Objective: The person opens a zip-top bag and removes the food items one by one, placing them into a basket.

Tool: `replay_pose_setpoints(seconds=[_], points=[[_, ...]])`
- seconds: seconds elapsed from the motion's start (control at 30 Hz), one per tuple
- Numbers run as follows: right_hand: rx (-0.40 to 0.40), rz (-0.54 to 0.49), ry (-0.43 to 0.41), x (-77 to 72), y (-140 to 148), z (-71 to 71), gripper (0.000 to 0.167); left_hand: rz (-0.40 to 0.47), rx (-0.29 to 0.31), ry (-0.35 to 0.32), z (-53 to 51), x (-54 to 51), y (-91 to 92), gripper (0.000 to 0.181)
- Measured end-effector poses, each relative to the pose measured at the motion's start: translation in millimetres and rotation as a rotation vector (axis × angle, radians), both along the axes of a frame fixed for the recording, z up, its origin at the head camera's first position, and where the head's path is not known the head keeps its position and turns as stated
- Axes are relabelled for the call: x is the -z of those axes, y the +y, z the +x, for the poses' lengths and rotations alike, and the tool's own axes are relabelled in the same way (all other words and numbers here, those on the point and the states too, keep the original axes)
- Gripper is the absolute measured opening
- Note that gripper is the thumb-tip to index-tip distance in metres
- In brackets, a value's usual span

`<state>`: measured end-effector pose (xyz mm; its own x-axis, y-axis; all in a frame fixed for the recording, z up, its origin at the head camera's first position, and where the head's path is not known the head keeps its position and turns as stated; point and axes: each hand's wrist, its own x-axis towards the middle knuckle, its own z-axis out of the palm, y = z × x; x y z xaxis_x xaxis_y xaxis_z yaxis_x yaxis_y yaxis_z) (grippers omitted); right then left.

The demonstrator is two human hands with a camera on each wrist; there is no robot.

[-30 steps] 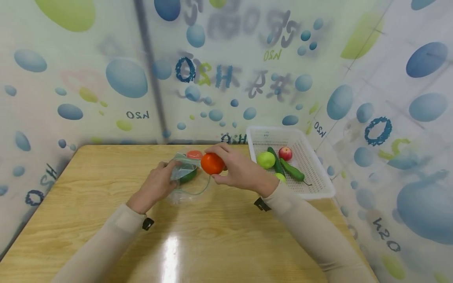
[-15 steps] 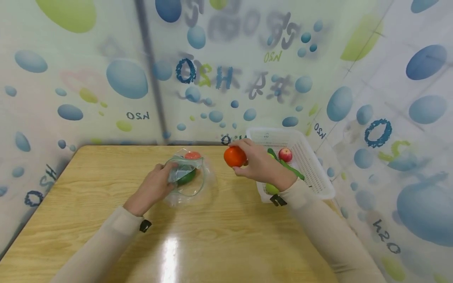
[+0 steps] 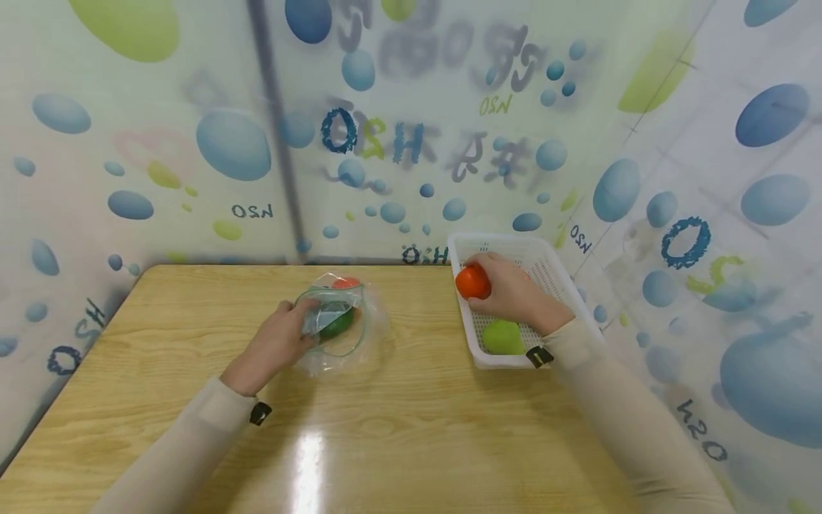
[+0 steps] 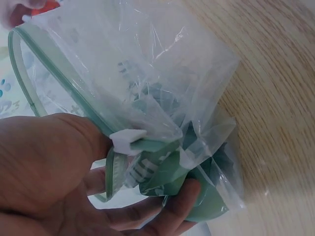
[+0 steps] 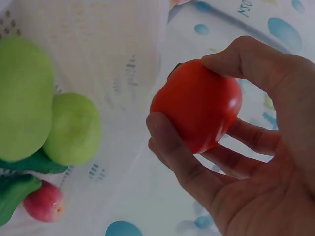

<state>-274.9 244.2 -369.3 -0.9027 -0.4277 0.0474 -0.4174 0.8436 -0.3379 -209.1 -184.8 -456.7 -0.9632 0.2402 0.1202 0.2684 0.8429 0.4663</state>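
Observation:
My right hand [image 3: 514,294] grips a red tomato [image 3: 472,283] above the left side of the white basket [image 3: 514,363]. In the right wrist view the thumb and fingers curl round the tomato [image 5: 197,108]. My left hand [image 3: 272,344] pinches the edge of a clear plastic bag [image 3: 326,363] with a green-rimmed mouth, which lies on the table. A dark green thing [image 3: 337,323] shows at the bag, its kind unclear. Just behind sits a red thing [image 3: 347,283], partly covered by the plastic. The left wrist view shows the fingers on the bunched bag [image 4: 162,49].
Inside the basket lie a large light green fruit [image 5: 24,98], a smaller green fruit [image 5: 74,129], a red apple [image 5: 45,202] and dark green vegetables [image 5: 17,196]. The wooden table [image 3: 398,428] meets patterned walls at the back and right.
My right hand has carried the tomato rightward from beside the bag to over the basket. The left hand has stayed at the bag, whose mouth now spreads more openly.

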Motion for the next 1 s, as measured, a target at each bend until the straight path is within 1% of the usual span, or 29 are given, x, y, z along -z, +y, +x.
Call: replay_pose_setpoints(seconds=[0.13,0.27,0.5,0.67,0.83,1.0], points=[[0.014,0.027,-0.025,2.6,11.4,-6.1,0.063,0.001,-0.003,0.007,0.8,-0.1,-1.8,0.067],[0.028,0.077,-0.075,6.6,17.5,-10.0,0.062,-0.002,-0.007,-0.003,2.1,-0.3,-3.3,0.067],[-0.012,0.169,-0.13,12.7,18.2,-14.5,0.061,0.004,-0.003,0.004,4.5,-0.9,-4.2,0.066],[-0.016,0.216,-0.18,18.1,14.9,-15.8,0.058,0.006,-0.005,-0.004,5.6,-1.1,-4.3,0.065],[-0.024,0.264,-0.187,20.5,12.0,-17.4,0.056,0.012,-0.005,0.0,5.9,-1.8,-4.3,0.063],[-0.029,0.288,-0.188,22.4,11.2,-20.5,0.057,0.009,-0.011,-0.003,5.1,-1.5,-4.1,0.063]])
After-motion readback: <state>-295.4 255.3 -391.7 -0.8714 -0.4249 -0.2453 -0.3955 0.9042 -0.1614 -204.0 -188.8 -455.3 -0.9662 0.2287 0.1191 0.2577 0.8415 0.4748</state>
